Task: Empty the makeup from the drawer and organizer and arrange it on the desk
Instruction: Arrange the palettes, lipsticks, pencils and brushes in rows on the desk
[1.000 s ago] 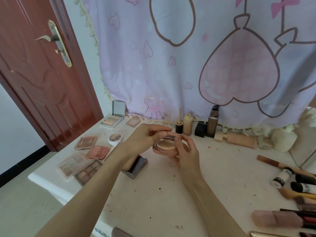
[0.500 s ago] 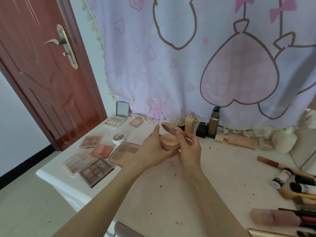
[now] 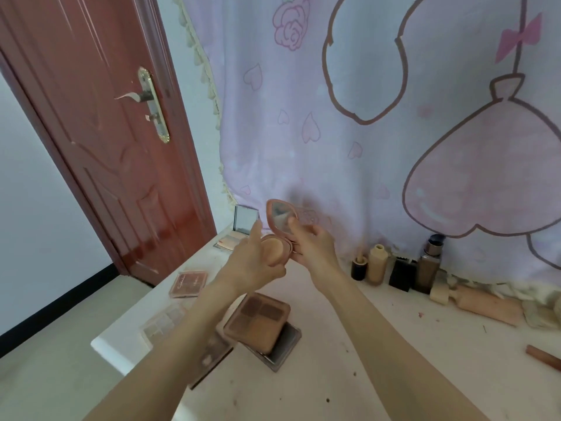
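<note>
Pink round compact point(image 3: 277, 235) is held open above the surface point(image 3: 379, 354), well clear of it. Left hand point(image 3: 252, 265) cups the powder base, its fingers point(image 3: 255, 235) wrapped round the rim. Right hand point(image 3: 312, 247) pinches the mirrored lid upright, thumb across the mirror, remaining fingers behind the hinge.

One open compact point(image 3: 277, 238) is held between two hands. Five palettes are counted left of and below the left hand point(image 3: 253, 262); four bottles point(image 3: 397, 268) right of the right hand point(image 3: 315, 249).
</note>
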Available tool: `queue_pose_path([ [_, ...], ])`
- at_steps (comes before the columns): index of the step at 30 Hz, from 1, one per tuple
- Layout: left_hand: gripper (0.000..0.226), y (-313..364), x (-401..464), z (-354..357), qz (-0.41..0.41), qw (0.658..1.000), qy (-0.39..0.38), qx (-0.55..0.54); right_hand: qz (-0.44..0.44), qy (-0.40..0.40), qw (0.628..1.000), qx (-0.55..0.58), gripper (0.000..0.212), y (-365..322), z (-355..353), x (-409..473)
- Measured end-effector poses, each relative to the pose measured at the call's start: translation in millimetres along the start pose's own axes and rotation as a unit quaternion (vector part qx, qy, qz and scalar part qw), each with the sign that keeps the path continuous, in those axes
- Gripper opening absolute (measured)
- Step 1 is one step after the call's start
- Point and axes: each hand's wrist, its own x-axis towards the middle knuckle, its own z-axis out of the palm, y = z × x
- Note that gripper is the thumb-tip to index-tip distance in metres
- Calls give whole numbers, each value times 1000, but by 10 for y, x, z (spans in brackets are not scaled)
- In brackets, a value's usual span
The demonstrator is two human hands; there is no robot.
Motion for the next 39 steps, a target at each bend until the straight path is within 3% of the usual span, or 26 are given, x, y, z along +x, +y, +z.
queue_pose_path([
  [4,95,-196,189,-161,-3,1000,24,-4,-8,-52,999,-9,37,84,157,238],
  [6,94,-295,262,-214,-14,999,40,-10,-86,-47,981,-166,33,212,178,388],
  [8,94,-372,311,-250,-27,999,46,-11,-180,-97,903,-378,33,344,171,524],
  [11,93,-455,369,-267,-35,998,51,-1,-219,-210,764,-569,35,468,148,658],
  [12,91,-472,389,-261,-39,998,53,4,-218,-228,741,-593,36,493,134,679],
  [14,86,-504,442,-226,-56,997,55,19,-225,-235,729,-602,35,493,94,667],
  [23,60,-536,668,109,-69,993,57,82,-212,-96,736,-635,35,355,-95,473],
  [26,68,-516,688,210,-54,992,67,96,-180,-49,829,-526,19,298,-23,536],
  [28,73,-528,705,256,-50,990,73,113,-149,-14,874,-463,21,258,54,621],
  [34,66,-561,801,293,-27,984,61,164,-87,7,910,-406,27,303,200,864],
  [39,74,-614,907,322,-15,982,77,172,-83,37,929,-358,24,363,212,938],
])
